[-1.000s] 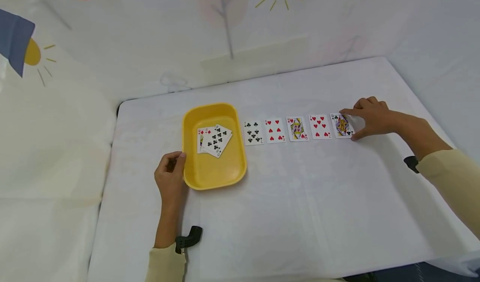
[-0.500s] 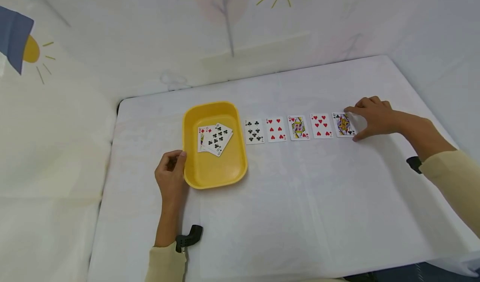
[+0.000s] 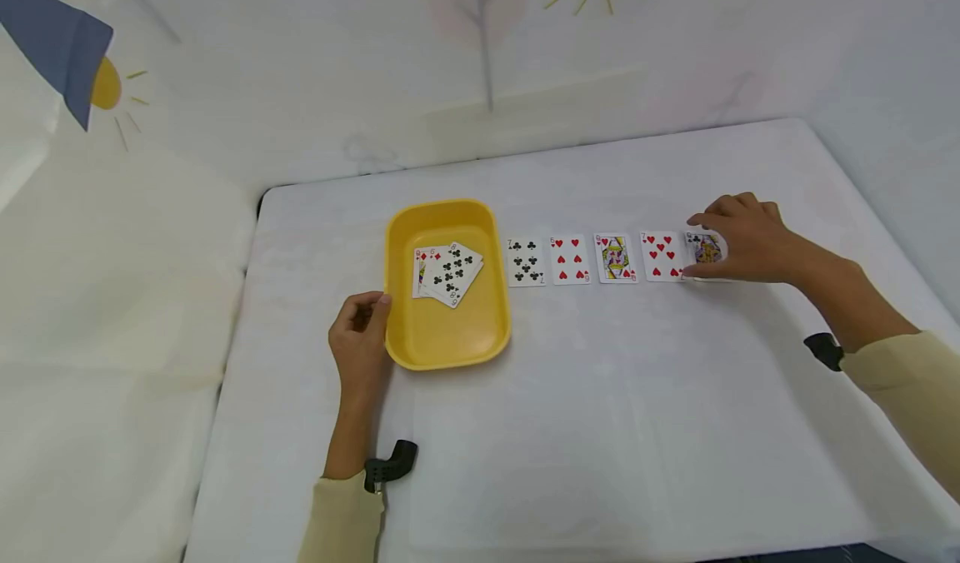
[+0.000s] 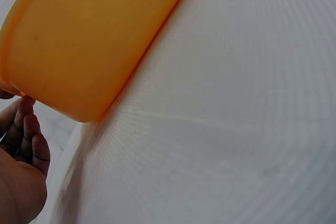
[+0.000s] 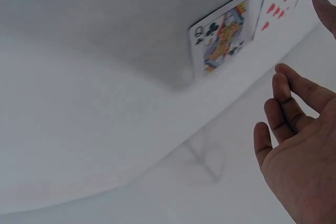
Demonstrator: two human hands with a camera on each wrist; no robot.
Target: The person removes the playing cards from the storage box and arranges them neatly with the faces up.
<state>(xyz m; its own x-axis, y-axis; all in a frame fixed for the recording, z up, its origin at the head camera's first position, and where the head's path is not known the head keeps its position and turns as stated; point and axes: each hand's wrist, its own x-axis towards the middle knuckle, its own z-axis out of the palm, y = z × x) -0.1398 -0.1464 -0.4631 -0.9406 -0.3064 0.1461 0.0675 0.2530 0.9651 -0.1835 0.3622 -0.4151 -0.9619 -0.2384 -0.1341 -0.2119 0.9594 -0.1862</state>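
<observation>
Yellow plastic-looking tray, rounded rectangle, sits just off centre toward 9 o'clock in my head feed, on the white cloth-covered table. Bare left hand is on its rim between 8 and 9 o'clock: thumb and curled fingers pinch the edge. I see the fingertips up against the rim on the left wrist feed, other fingers folded in alongside.

Bare right hand hovers well out at the tray's 3 o'clock, over the far end of a card row. Thumb and fingers bent in a wide C, big gap between tips, nothing gripped. Through that gap I read the white-bordered queen of clubs; right wrist feed shows it lying on the cloth, fingers clear of it. Head feed lines the thumb tip up with a corner of the red-on-white seven of hearts. Can't tell if it touches.

Row continues toward 9 o'clock, face up, closely spaced: multicoloured queen of hearts, red-on-white six of hearts, black-on-white seven of clubs just beside the tray.

Inside the tray, toward 12 o'clock, I have an overlapping face-up pile: black-pip clubs card on top, red-pip diamond cards showing at its 9 o'clock side.
</observation>
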